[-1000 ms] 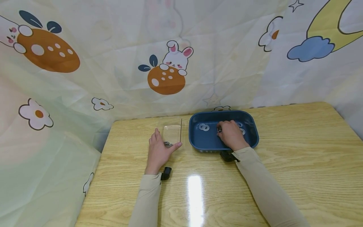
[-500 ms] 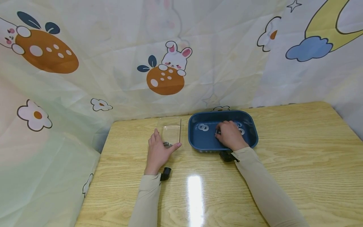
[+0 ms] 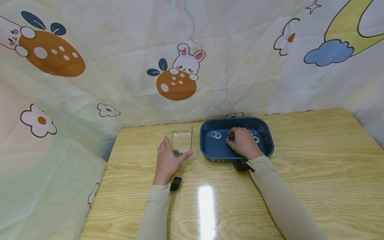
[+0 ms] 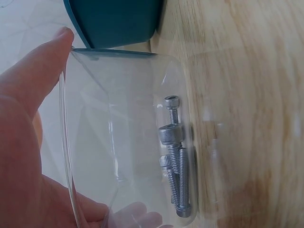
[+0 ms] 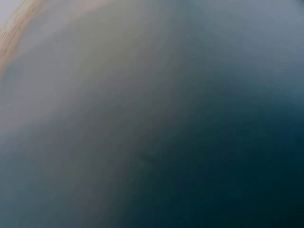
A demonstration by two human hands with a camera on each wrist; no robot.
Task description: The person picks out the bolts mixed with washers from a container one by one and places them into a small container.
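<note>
My left hand (image 3: 168, 161) grips a clear plastic box (image 3: 182, 137), thumb at one side of its rim and fingers along the other. Several socket-head bolts (image 4: 175, 161) lie inside, against the wall near the wood in the left wrist view. Over the dark blue tray (image 3: 220, 157), my right hand (image 3: 244, 143) pinches a small slim metal piece (image 3: 228, 137) between thumb and fingertips; its exact kind I cannot tell. Flat washers (image 3: 215, 135) lie in the tray's left part. More washers (image 3: 256, 139) show at the right, partly behind the hand.
Box and tray stand side by side on a wooden table (image 3: 312, 160), near its far edge. A printed curtain (image 3: 129, 80) hangs right behind them. The right wrist view is mostly a blurred dark blue-grey surface.
The right fingertips have shifted slightly left within the tray, and the metal piece between them has turned to stand more upright. The left hand and the box stay put.
</note>
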